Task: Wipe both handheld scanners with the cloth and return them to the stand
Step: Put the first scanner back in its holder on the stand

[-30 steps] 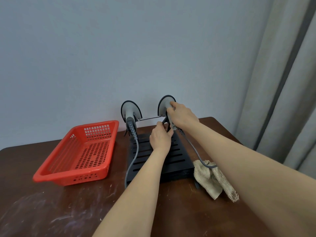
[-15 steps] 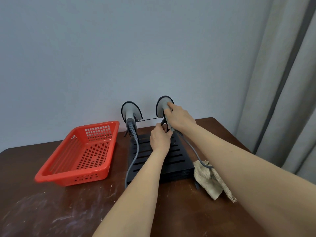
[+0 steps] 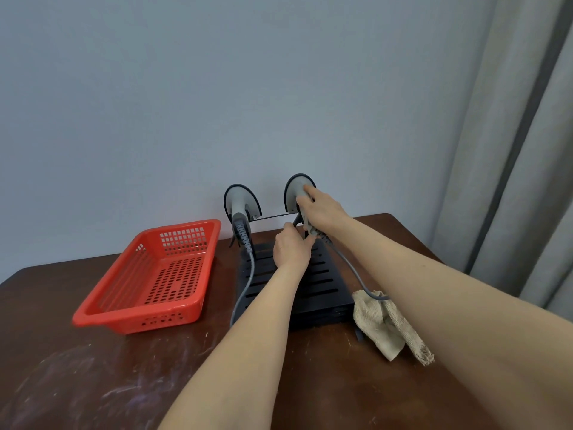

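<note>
Black slotted plastic formed the stand (image 3: 313,283), a flat base with long slits and a thin crossbar at its rear. At the rear left of the stand the left scanner (image 3: 240,201) sat docked, grey with a dark-rimmed rounded head and a ribbed handle. Its cable (image 3: 248,283) trailed forward along the stand's left edge.

At the rear right, our right hand (image 3: 322,211) wrapped its fingers round the right scanner (image 3: 294,192), head upright above the crossbar. Our left hand (image 3: 291,248) curled at the foot of that handle. We could not tell whether it pinched the handle or the stand's post.

The cloth (image 3: 381,321), beige and coarsely woven with a frayed hem, lay crumpled against the stand's front right corner, the right scanner's grey cable crossing its top.

Left of the stand, just apart, sat a red perforated basket (image 3: 155,274). The table (image 3: 93,383), dark scuffed wood, lay open in front of the stand. Its rear edge ran close behind the stand by the pale wall (image 3: 217,88), and its rounded corner ended to the stand's right, near a grey pleated curtain (image 3: 527,150).
</note>
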A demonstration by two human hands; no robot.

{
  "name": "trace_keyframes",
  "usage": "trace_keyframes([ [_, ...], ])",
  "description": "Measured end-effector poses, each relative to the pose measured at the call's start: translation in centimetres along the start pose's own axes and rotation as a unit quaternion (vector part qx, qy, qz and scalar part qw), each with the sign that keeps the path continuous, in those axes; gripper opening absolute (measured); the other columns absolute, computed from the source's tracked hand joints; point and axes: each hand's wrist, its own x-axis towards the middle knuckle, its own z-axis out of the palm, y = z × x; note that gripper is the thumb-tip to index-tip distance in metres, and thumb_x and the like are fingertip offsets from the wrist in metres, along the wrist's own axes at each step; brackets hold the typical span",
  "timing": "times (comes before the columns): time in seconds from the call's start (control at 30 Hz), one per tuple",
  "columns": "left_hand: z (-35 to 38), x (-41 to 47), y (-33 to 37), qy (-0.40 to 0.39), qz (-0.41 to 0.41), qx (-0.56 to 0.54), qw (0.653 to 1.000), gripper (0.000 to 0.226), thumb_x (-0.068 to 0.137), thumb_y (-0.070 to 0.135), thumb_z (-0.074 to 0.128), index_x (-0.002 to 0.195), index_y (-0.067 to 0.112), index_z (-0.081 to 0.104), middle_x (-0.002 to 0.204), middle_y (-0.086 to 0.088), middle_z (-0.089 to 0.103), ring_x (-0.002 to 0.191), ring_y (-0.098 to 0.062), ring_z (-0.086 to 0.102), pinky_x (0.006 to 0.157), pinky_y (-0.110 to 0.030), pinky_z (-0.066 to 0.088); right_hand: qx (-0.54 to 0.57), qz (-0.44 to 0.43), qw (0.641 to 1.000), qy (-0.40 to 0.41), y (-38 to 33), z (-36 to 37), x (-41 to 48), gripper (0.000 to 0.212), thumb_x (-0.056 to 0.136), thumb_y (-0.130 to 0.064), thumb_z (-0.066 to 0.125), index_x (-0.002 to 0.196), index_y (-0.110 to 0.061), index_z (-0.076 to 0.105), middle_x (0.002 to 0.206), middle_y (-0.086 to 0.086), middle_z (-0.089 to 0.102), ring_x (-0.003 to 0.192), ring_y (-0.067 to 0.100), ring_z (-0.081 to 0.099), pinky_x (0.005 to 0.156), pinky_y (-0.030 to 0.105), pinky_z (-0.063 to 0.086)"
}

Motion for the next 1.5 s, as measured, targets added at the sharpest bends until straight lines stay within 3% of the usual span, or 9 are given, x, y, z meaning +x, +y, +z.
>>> trace_keyframes([
  [0.13, -0.6, 0.0, 0.4, -0.019, -0.002, 0.030, 0.999, 0.041, 0.088, 0.035, 0.062, 0.112, 0.004, 0.051, 0.106, -0.013, 0.064, 0.095, -0.031, 0.061, 0.067, -0.037, 0.047, 0.010, 0.025, 1.000, 0.009, 0.2, -0.2, -0.2, 0.060, 0.090, -0.042, 0.044, 0.142, -0.018, 0.028, 0.116, 0.010, 0.059, 0.100, 0.027, 0.059, 0.092, 0.044, 0.049],
  [0.4, -1.7, -0.7, 1.0, -0.060, 0.005, 0.056, 0.997, 0.037, 0.087, 0.016, 0.055, 0.122, 0.006, 0.047, 0.114, -0.014, 0.062, 0.101, -0.032, 0.060, 0.071, -0.038, 0.049, -0.061, 0.005, 0.998, -0.011, 0.3, -0.8, -0.8, 0.068, 0.079, -0.035, 0.064, 0.137, -0.014, 0.034, 0.105, 0.000, 0.050, 0.095, 0.018, 0.051, 0.087, 0.035, 0.047],
  [0.63, -3.4, -1.5, 1.3, -0.057, 0.032, 0.074, 0.995, 0.046, 0.088, 0.006, 0.049, 0.134, 0.005, 0.042, 0.132, -0.015, 0.049, 0.116, -0.033, 0.052, 0.090, -0.043, 0.049, -0.064, 0.005, 0.998, -0.004, 0.1, -0.8, -1.7, 0.077, 0.080, -0.040, 0.066, 0.140, -0.009, 0.030, 0.131, 0.009, 0.051, 0.113, 0.024, 0.051, 0.085, 0.032, 0.044],
  [0.73, -4.1, -1.4, 1.8, -0.060, 0.029, 0.088, 0.994, 0.043, 0.092, 0.005, 0.046, 0.134, 0.000, 0.037, 0.135, -0.018, 0.044, 0.121, -0.033, 0.047, 0.091, -0.038, 0.043, -0.048, 0.015, 0.999, 0.014, 0.0, -1.0, -1.7, 0.081, 0.078, -0.042, 0.067, 0.141, -0.008, 0.029, 0.133, 0.013, 0.047, 0.112, 0.026, 0.052, 0.078, 0.031, 0.043],
  [0.83, -5.3, -2.1, 2.5, -0.052, 0.039, 0.102, 0.993, 0.047, 0.093, 0.002, 0.046, 0.138, 0.000, 0.033, 0.138, -0.019, 0.040, 0.123, -0.032, 0.045, 0.090, -0.034, 0.042, -0.046, 0.022, 0.998, 0.034, -0.5, -1.4, -2.4, 0.083, 0.080, -0.042, 0.063, 0.145, -0.010, 0.022, 0.141, 0.016, 0.038, 0.120, 0.030, 0.048, 0.084, 0.033, 0.042],
  [1.0, -7.7, -3.0, 3.6, -0.033, 0.046, 0.102, 0.993, 0.046, 0.093, -0.003, 0.043, 0.139, -0.003, 0.034, 0.141, -0.020, 0.041, 0.125, -0.032, 0.046, 0.084, -0.030, 0.040, -0.043, 0.011, 0.998, 0.054, -1.5, -1.8, -3.8, 0.082, 0.084, -0.044, 0.059, 0.147, -0.009, 0.019, 0.144, 0.017, 0.034, 0.125, 0.033, 0.044, 0.092, 0.037, 0.040],
  [1.17, -10.8, -3.8, 3.8, 0.008, 0.073, 0.038, 0.997, 0.052, 0.094, 0.003, 0.046, 0.143, 0.003, 0.032, 0.146, -0.015, 0.041, 0.133, -0.027, 0.042, 0.104, -0.031, 0.035, -0.064, 0.008, 0.994, 0.091, -2.4, -2.0, -5.3, 0.081, 0.084, -0.045, 0.059, 0.147, -0.012, 0.019, 0.143, 0.018, 0.033, 0.127, 0.036, 0.040, 0.099, 0.043, 0.039],
  [1.33, -14.2, -4.0, 2.7, 0.093, 0.082, 0.022, 0.992, 0.045, 0.092, 0.005, 0.045, 0.137, 0.004, 0.043, 0.140, -0.014, 0.047, 0.126, -0.027, 0.048, 0.102, -0.032, 0.037, -0.064, -0.050, 0.981, 0.178, -3.9, -1.1, -6.5, 0.072, 0.087, -0.035, 0.057, 0.146, -0.016, 0.022, 0.144, 0.014, 0.029, 0.129, 0.032, 0.034, 0.098, 0.041, 0.038],
  [1.5, -16.8, -3.5, 0.4, 0.103, 0.041, 0.042, 0.993, 0.044, 0.093, 0.009, 0.043, 0.138, 0.005, 0.042, 0.142, -0.016, 0.043, 0.126, -0.029, 0.048, 0.103, -0.034, 0.036, -0.078, -0.098, 0.974, 0.189, -6.1, 0.8, -6.7, 0.059, 0.091, -0.026, 0.051, 0.144, -0.015, 0.027, 0.141, 0.013, 0.032, 0.125, 0.029, 0.037, 0.093, 0.037, 0.039],
])
